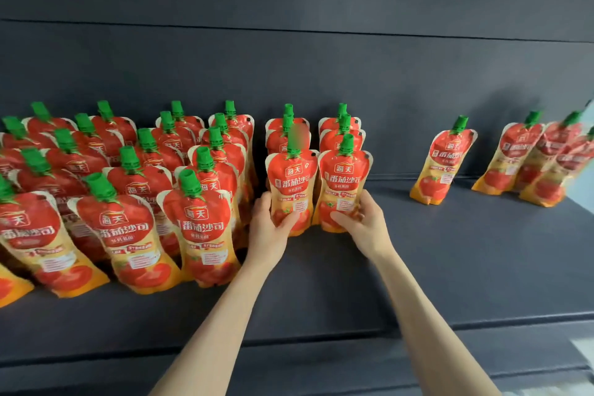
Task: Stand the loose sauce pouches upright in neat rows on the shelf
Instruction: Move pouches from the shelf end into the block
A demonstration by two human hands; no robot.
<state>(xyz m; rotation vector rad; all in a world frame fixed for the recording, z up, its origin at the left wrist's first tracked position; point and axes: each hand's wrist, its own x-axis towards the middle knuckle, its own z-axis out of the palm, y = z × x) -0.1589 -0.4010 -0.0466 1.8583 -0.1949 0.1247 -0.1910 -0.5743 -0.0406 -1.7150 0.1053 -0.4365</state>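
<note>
While left hand grips one front pouch and right hand its neighbour, centre shelf, step: squaring both rows. Next, likely: fetch strays at 3 o'clock.

My left hand grips the lower part of a red sauce pouch at the front of a short row, with my thumb across its face. My right hand holds the neighbouring pouch, just beside it at three o'clock. Green-capped rows crowd the dark shelf toward nine o'clock. One lone pouch leans at two o'clock, and a blurred cluster stands further toward three.
</note>
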